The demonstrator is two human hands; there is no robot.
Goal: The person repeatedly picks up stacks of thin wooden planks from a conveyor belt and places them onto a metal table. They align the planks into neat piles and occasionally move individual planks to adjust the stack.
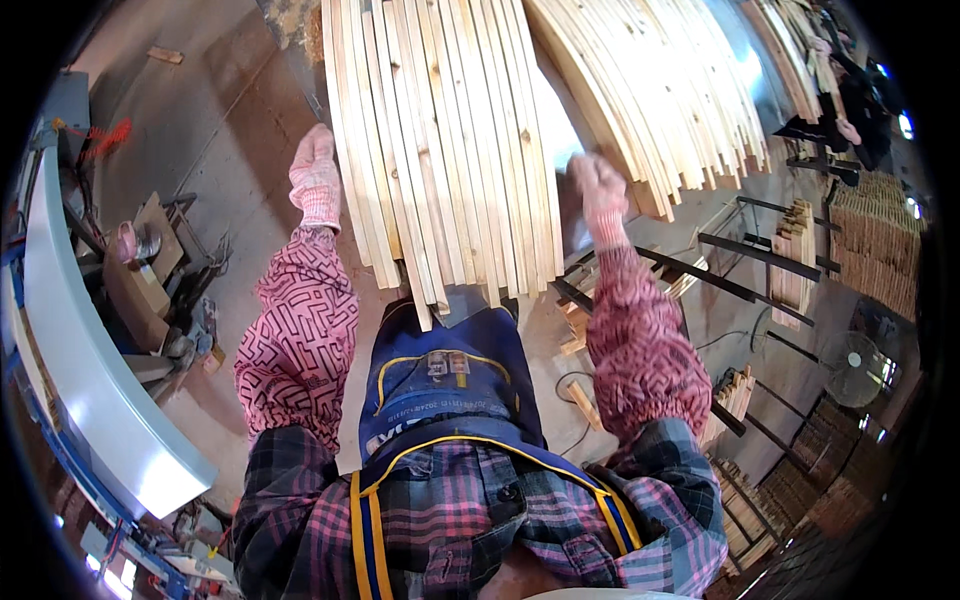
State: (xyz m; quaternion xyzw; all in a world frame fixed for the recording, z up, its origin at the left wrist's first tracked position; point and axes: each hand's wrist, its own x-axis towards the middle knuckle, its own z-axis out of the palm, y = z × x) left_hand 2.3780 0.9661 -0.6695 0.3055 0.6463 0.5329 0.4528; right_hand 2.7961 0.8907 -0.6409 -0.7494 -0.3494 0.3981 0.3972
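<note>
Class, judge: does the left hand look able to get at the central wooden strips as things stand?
Probably yes: the left hand is alongside the left edge of the wooden strips, and nothing visible blocks the way.

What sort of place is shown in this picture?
Probably a woodworking workshop: wooden strips lie side by side, with stacks of wood and a fan at right.

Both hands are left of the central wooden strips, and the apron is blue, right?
Not quite: the head view shows the left hand left of the central wooden strips but the right hand to their right. The apron is blue.
</note>
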